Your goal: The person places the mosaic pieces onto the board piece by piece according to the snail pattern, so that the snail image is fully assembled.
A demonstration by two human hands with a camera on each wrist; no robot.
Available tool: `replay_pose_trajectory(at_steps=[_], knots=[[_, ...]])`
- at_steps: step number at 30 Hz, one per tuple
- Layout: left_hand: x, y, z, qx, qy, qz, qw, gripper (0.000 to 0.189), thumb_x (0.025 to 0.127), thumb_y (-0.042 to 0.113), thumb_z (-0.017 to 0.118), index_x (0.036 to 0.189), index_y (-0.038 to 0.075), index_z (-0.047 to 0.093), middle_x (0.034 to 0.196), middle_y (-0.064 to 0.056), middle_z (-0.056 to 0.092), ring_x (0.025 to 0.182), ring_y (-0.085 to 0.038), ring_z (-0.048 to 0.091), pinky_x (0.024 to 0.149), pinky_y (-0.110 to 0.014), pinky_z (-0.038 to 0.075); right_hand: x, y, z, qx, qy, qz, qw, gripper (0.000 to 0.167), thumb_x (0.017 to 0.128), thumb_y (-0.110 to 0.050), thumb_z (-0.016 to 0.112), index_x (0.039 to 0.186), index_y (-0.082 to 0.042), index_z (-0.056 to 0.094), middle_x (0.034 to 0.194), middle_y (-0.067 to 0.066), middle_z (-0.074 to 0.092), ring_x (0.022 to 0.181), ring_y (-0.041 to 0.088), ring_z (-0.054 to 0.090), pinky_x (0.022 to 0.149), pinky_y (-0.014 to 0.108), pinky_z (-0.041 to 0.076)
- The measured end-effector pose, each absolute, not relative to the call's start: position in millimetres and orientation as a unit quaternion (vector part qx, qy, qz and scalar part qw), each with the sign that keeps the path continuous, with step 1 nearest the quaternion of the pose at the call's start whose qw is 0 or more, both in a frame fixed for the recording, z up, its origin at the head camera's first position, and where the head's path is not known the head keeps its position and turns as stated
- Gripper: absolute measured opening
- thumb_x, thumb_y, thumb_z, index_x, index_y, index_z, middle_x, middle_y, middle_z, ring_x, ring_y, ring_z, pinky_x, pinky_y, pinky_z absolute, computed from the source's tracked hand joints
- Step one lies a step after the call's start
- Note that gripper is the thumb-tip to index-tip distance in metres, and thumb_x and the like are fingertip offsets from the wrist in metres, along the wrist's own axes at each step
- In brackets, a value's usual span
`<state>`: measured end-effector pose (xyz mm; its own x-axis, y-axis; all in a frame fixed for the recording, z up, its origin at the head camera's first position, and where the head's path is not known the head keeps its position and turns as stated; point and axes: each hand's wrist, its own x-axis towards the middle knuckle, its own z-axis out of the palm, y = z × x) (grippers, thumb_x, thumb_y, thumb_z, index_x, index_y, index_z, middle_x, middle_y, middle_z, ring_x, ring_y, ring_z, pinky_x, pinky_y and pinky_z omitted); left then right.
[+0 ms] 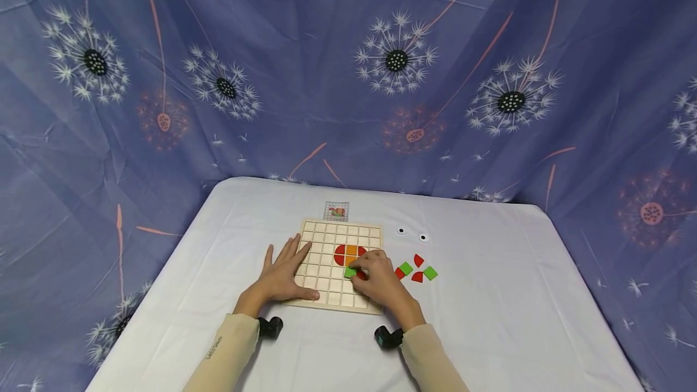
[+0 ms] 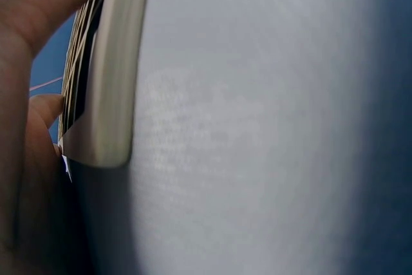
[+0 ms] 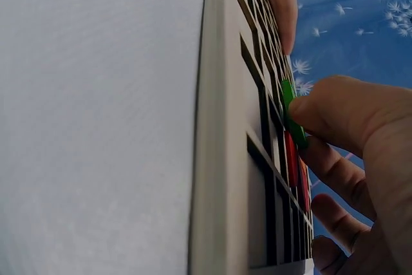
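Observation:
A wooden grid board [image 1: 321,251] lies on the table. My left hand [image 1: 279,278] rests with spread fingers on the board's left side, thumb over its near edge. Between thumb and finger, my right hand [image 1: 380,283] pinches a green square tile [image 3: 294,114] at the grid, tilted in the right wrist view. Just beyond that tile, orange squares [image 1: 351,250] and red rounded pieces [image 1: 340,259] sit in the cells. My right fingers partly hide these pieces. In the left wrist view, the board's edge [image 2: 116,94] runs beside my thumb.
Right of the board lie loose green squares [image 1: 430,273] and red quarter-round pieces [image 1: 418,260]. Farther back are two googly-eye discs [image 1: 423,238]. A small picture card [image 1: 336,212] touches the board's far edge. White cloth [image 1: 512,295] covers the table; a blue patterned curtain [image 1: 305,77] hangs behind.

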<state>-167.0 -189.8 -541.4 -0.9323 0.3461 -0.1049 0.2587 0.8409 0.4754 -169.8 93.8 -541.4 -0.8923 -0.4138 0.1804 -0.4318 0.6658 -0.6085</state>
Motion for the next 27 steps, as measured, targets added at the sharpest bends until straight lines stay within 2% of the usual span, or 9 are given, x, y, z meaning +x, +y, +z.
replay_pose_trajectory(at_steps=[8,13,19,27], knots=[[-168.0,-191.8,-550.5,0.162,0.951,0.252,0.072,0.131,0.063,0.077,0.082,0.165,0.015,0.025,0.173,-0.018,0.008,0.16,-0.04,0.009,0.122,-0.069,-0.01,-168.4,90.7,-538.6,0.226,-0.917,0.329,-0.003,0.022,0.089,-0.012,0.071,0.11,-0.013,0.08,0.114,0.005,0.068,0.12,0.033,0.05,0.102,0.052,0.041],[-166.9,-190.9,-546.2,0.165,0.95,0.252,0.074,0.13,0.065,0.073,0.083,0.164,0.011,0.026,0.172,-0.022,0.009,0.159,-0.044,0.01,0.121,-0.071,-0.008,-169.0,89.2,-538.8,0.23,-0.918,0.322,-0.004,0.02,0.09,-0.012,0.072,0.108,-0.012,0.08,0.114,0.007,0.067,0.121,0.034,0.049,0.103,0.054,0.041],[-167.8,-192.4,-551.7,0.167,0.949,0.26,0.068,0.132,0.063,0.079,0.08,0.165,0.015,0.026,0.173,-0.019,0.008,0.16,-0.041,0.008,0.121,-0.068,-0.012,-169.7,88.8,-540.0,0.228,-0.921,0.314,-0.011,0.02,0.091,-0.013,0.071,0.109,-0.014,0.08,0.114,0.005,0.068,0.121,0.031,0.049,0.105,0.052,0.041],[-168.1,-192.2,-552.4,0.165,0.95,0.256,0.068,0.132,0.063,0.075,0.083,0.165,0.014,0.027,0.173,-0.019,0.009,0.159,-0.042,0.009,0.121,-0.07,-0.009,-168.6,90.0,-540.6,0.225,-0.919,0.323,-0.005,0.02,0.091,-0.015,0.072,0.109,-0.014,0.08,0.114,0.005,0.069,0.122,0.031,0.05,0.108,0.054,0.04]])
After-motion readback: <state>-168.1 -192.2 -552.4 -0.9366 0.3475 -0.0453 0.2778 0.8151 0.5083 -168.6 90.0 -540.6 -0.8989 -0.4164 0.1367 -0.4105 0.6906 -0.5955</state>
